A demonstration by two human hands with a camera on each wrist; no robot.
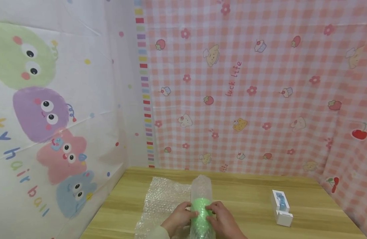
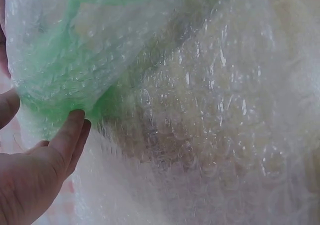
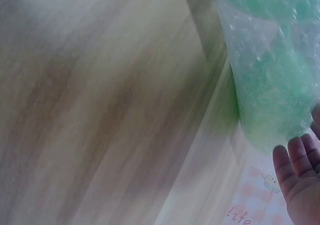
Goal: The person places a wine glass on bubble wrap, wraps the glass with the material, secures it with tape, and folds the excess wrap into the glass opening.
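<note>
On table [image 1: 246, 196]; bundle [image 1: 201, 204] lengthwise toward wall [image 1: 246, 106]

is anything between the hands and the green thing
Yes, the bubble wrap: it goes around the green object, between it and both the left hand and right hand. Nothing else visible is in between; the white tape dispenser stands off to the right.

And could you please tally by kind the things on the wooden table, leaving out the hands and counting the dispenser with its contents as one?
Bubble wrap sheet, partly around the green object: 1
Green object: 1
White tape dispenser: 1
Total: 3
</note>
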